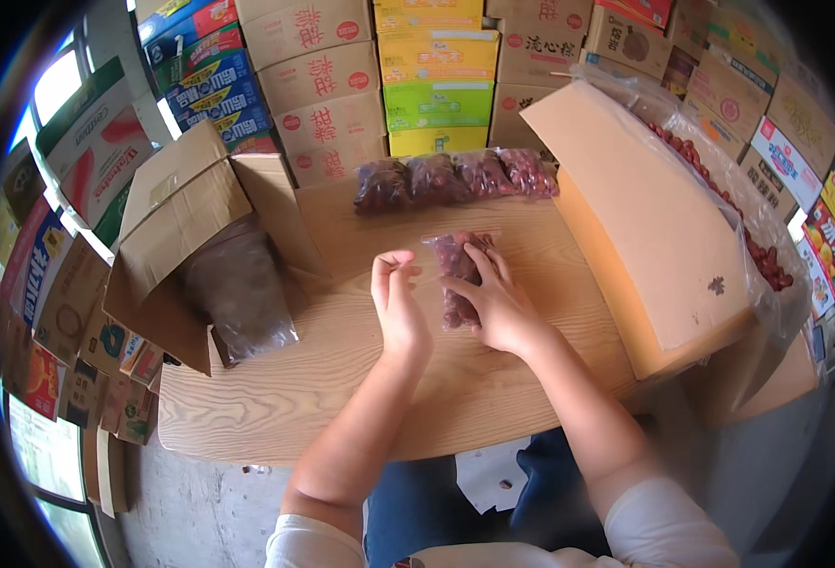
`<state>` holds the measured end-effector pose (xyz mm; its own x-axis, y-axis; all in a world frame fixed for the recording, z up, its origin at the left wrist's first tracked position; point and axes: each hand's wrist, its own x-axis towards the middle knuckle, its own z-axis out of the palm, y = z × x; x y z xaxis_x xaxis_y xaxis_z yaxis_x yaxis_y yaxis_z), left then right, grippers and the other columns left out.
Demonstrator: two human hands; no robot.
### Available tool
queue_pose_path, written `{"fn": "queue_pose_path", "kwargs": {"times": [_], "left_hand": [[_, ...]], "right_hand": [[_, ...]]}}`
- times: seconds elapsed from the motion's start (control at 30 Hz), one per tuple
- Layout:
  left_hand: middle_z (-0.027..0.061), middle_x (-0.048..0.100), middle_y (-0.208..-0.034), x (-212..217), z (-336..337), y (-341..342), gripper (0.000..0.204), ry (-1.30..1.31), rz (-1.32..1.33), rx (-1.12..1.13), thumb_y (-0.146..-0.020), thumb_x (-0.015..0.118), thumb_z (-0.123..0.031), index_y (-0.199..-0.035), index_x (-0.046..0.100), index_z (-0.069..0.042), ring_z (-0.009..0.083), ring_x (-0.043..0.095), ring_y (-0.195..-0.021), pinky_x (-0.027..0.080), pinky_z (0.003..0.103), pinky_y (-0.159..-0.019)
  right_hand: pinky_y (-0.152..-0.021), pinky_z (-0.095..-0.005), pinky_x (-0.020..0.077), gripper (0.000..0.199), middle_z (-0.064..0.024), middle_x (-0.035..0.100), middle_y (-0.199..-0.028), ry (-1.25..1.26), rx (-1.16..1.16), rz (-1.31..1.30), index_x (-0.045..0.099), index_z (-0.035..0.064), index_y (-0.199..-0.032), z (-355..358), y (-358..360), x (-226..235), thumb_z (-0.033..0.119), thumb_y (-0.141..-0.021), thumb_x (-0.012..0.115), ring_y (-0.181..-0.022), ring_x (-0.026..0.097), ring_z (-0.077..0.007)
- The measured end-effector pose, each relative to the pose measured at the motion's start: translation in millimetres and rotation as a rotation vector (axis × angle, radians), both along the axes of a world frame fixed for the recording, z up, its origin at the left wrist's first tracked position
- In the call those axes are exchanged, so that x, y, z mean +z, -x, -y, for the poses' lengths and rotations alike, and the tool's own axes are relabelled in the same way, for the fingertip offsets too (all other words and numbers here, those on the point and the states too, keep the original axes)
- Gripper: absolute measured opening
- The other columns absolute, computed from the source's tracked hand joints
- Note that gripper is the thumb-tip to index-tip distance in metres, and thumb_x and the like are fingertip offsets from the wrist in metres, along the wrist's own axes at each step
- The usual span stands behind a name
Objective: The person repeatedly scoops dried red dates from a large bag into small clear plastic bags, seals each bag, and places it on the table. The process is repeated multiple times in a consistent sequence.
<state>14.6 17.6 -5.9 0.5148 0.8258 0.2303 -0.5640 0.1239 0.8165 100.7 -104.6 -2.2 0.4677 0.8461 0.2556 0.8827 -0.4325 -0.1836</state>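
Both forearms reach up over the wooden table (342, 398). The left hand (397, 301) pinches the left edge of a clear bag of red dates (455, 275) between thumb and curled fingers; the right hand (498, 305) lies flat across the bag, fingers pressed together. Beyond the fingertips, four filled bags (455, 180) sit in a row. An open carton (654, 227) crowds the right; bare tabletop lies left of the fingers.

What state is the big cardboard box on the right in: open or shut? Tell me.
Open: the big cardboard box has its flap raised, showing red fruits in its clear plastic liner.

Both hands (451, 298) forward, fingers pinched
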Motion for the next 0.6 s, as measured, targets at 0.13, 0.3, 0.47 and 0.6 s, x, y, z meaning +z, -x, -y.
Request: {"fn": "queue_pose_path", "kwargs": {"times": [0.13,0.3,0.47,0.6], "left_hand": [[-0.0047,0.055,-0.095,0,4,8,0.01,-0.002,-0.027,-0.013,-0.088,0.049,-0.013,-0.093,0.058,-0.013,0.0072,0.051,-0.085,0.032,0.026,-0.078],[-0.0029,0.054,-0.095,7,11,12,0.01,0.064,-0.02,-0.026,-0.091,0.047,-0.012,-0.095,0.056,-0.011,0.0086,0.049,-0.088,0.033,0.027,-0.082],[0.0049,0.046,-0.115,-19,6,2,0.022,-0.022,0.002,0.354,-0.093,0.042,-0.007,-0.114,0.045,-0.009,0.0144,0.043,-0.104,0.033,0.029,-0.094],[0.0053,0.039,-0.125,5,14,6,0.027,0.358,-0.055,0.379,-0.093,0.043,-0.017,-0.119,0.039,-0.012,0.0164,0.036,-0.115,0.025,0.034,-0.102]], "right_hand": [[-0.089,-0.0455,0.0511,0.06,-0.0137,0.035,-0.147,-0.04,0.048,-0.004,0.059,0.0208,-0.124,-4,5,0,-0.001,-0.07,0.071,-0.138,0.031,-0.0367],[-0.088,-0.0438,0.0514,0.054,-0.0104,0.051,-0.129,-0.279,0.122,-0.117,0.061,0.017,-0.116,-24,7,8,-0.003,-0.067,0.07,-0.124,0.047,-0.0352],[-0.09,-0.0402,0.0511,0.06,-0.0091,0.053,-0.122,-0.48,0.178,0.094,0.062,0.016,-0.11,-88,6,39,-0.009,-0.056,0.071,-0.113,0.054,-0.0343],[-0.092,-0.0403,0.0515,0.059,-0.0077,0.052,-0.125,-0.543,0.179,0.212,0.062,0.0167,-0.114,-168,-11,63,-0.002,-0.06,0.074,-0.118,0.051,-0.0327]]}}
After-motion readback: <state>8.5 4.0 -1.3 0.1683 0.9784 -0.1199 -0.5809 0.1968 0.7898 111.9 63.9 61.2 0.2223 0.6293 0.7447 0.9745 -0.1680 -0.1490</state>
